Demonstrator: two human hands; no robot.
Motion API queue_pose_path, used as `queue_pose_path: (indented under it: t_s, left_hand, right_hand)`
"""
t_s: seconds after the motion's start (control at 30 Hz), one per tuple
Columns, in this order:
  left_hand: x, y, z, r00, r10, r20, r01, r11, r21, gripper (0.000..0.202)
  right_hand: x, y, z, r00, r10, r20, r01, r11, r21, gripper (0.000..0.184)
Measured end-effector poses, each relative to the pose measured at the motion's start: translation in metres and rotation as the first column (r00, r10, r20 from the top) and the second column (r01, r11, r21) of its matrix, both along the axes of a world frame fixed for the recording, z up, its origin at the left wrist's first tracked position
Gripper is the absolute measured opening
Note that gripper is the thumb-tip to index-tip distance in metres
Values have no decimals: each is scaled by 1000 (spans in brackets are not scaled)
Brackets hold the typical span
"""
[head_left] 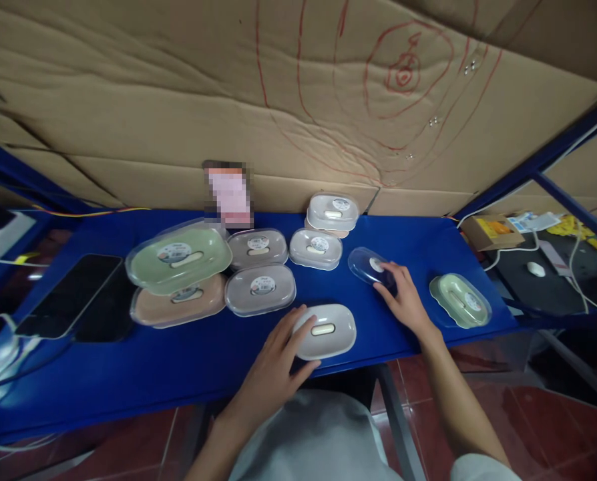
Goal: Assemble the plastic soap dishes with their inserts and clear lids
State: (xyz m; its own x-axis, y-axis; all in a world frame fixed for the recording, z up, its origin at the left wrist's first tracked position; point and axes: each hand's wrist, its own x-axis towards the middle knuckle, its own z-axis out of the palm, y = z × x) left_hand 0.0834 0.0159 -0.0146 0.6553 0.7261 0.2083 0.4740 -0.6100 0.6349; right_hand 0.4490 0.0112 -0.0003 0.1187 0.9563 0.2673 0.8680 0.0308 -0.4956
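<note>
At the table's front edge lies a white oval dish (346, 327) with a small cream strip in a slot in its middle. My left hand (278, 347) is around its left end, fingertips over the rim and thumb on the near side. Farther back and to the right, a clear plastic lid (363, 264) with a round label rests on the table. My right hand (403, 297) holds its right end between thumb and fingers, hiding that end.
Left of the hands sit lidded green (211, 244), peach (153, 304) and grey (278, 300) dishes. White ones (303, 244) stand behind, some stacked. A green lidded dish (461, 300) is at right. Phones (73, 294) lie at left on the blue table (178, 374); cardboard (153, 113) walls the back.
</note>
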Motion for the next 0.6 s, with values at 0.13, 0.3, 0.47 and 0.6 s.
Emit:
queue_pose_path:
  t_s: [0.13,0.3,0.47,0.6]
  left_hand:
    - [1,1,-2,998,26,50,-25,999,-36,95]
    - [2,3,-5,1000,-2,22,1,999,34,92]
    - [0,-1,-9,1000,4,-2,-4,997,81,80]
    - [1,-3,-12,1000,24,-5,-24,998,66,77]
  right_hand:
    - [-44,-53,11,972,214,-92,-217,976,-15,49]
    - [-94,-70,4,866,486,113,-492,870,31,53]
    - [-95,-68,-13,810,521,267,-563,820,106,52]
    - [-94,-72,-16,806,508,303,-558,823,106,54]
